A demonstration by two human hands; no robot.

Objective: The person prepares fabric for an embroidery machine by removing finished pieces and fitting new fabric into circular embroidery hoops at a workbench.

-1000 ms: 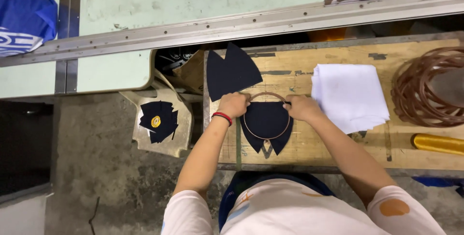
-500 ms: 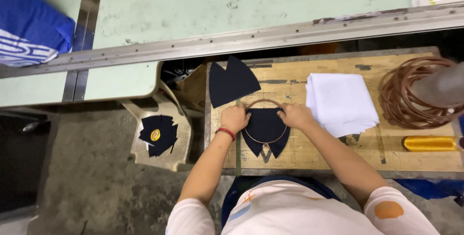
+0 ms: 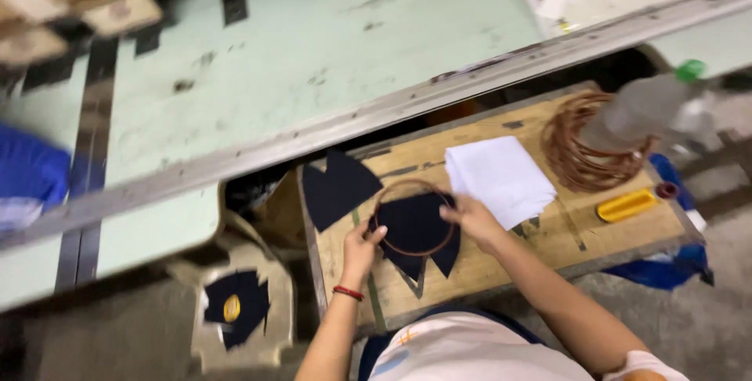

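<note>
A thin brown ring (image 3: 413, 184) lies over dark navy fabric pieces (image 3: 415, 228) on a wooden board (image 3: 486, 263). My left hand (image 3: 362, 248) grips the ring's left edge together with the fabric under it. My right hand (image 3: 472, 218) holds the ring's right edge, fingers pressed on the fabric. Pointed fabric tips stick out below the ring. Another dark navy piece (image 3: 337, 187) lies flat at the board's upper left.
A stack of white sheets (image 3: 501, 177), a coil of brown rings (image 3: 583, 150), a clear bottle with green cap (image 3: 646, 103) and a yellow tool (image 3: 625, 205) sit on the board's right. A long green table (image 3: 313, 60) runs behind. A low stool (image 3: 239, 310) holds dark fabric at left.
The camera has tilted and swung, so the board sits lower right and slanted. Both hands stay on the ring and fabric. A bottle has come into view at the right.
</note>
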